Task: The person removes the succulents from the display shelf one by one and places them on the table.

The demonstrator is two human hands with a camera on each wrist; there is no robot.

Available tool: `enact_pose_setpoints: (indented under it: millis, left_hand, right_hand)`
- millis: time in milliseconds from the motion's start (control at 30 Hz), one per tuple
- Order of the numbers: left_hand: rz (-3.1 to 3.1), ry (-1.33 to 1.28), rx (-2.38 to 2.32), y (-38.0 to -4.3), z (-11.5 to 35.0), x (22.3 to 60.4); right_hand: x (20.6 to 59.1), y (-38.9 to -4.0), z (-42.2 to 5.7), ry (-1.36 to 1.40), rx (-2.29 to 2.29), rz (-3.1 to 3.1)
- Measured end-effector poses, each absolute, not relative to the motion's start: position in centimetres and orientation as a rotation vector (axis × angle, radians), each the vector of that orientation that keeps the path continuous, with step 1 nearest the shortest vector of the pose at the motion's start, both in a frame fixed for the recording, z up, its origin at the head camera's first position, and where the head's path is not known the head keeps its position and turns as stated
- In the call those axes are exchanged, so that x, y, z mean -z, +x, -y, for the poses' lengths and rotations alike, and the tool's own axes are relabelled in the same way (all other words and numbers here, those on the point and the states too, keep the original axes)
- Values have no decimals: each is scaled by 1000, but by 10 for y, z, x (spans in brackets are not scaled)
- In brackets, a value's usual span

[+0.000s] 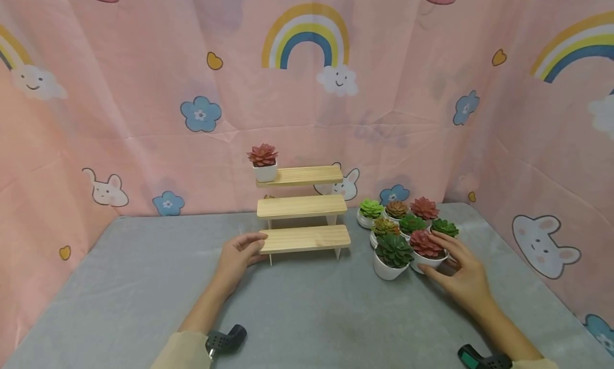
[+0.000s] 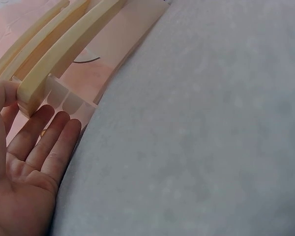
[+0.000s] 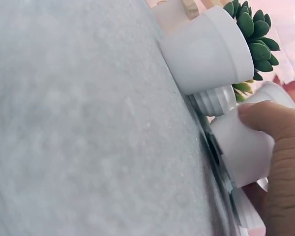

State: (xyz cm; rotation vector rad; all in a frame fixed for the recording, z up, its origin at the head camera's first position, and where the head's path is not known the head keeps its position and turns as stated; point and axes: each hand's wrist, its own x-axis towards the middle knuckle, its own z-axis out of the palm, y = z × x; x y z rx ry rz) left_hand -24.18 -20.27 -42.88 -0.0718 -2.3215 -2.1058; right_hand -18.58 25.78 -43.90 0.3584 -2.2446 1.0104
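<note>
A three-tier display stand with light wooden shelves (image 1: 304, 238) and clear supports stands mid-table. With thumb and index finger, my left hand (image 1: 238, 256) pinches the left end of the lowest shelf. Its other fingers (image 2: 54, 147) extend below the shelf beside the clear support. My right hand (image 1: 458, 273) grips a red artificial succulent (image 1: 426, 243) by its white pot (image 3: 246, 142), thumb on the pot's near side. That pot leans in the right wrist view. Left of it is a dark green succulent (image 1: 394, 250) in a white pot. Another red succulent (image 1: 263, 155) sits at the top shelf's left end.
Behind my right hand cluster several more potted succulents, among them a bright green one (image 1: 371, 209), a brown one (image 1: 396, 209) and a red one (image 1: 425, 208). A grey cloth covers the table (image 1: 307, 315). Pink patterned curtains (image 1: 144, 91) enclose the back and sides.
</note>
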Motion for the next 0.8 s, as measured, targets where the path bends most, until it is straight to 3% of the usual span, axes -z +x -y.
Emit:
enact_pose_setpoints:
  millis: [567, 800]
  left_hand:
    - [2317, -75, 2111, -244, 208, 431]
    - [2288, -102, 2145, -244, 204, 434]
  right_hand:
    - [439, -186, -251, 399, -995, 2333]
    - [413, -181, -262, 420, -837, 2481]
